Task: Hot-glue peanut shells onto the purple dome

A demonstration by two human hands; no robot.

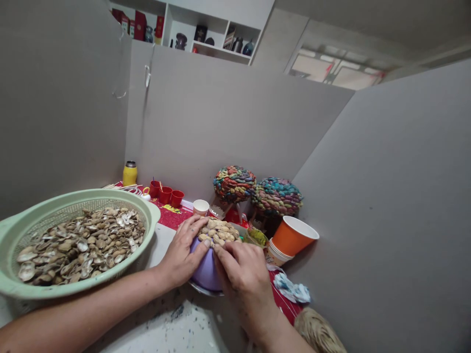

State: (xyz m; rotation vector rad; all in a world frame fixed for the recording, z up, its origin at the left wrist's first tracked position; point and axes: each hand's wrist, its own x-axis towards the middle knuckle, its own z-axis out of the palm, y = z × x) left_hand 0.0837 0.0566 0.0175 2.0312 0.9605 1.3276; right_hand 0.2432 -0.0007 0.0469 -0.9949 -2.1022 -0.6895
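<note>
A purple rounded form (206, 270) stands on the white tabletop, its top covered with a layer of peanut shells (220, 231). My left hand (187, 247) rests on the left side of the form, fingers apart and thumb near the lower edge of the shells. On the right side, my right hand (243, 269) has its thumb and index finger pressed together at the front edge of the shell layer; what they hold, if anything, is hidden. A green basket (152, 215) full of loose shell halves (88, 242) sits at the left.
Behind are red cups (165, 195), a yellow bottle (130, 173), a white cup (200, 207) and two colourful shell-covered domes (234, 184). An orange cup (292, 238), a stained cloth (292, 288) and a beige bundle (317, 331) lie right. Grey panels (221, 117) surround the table.
</note>
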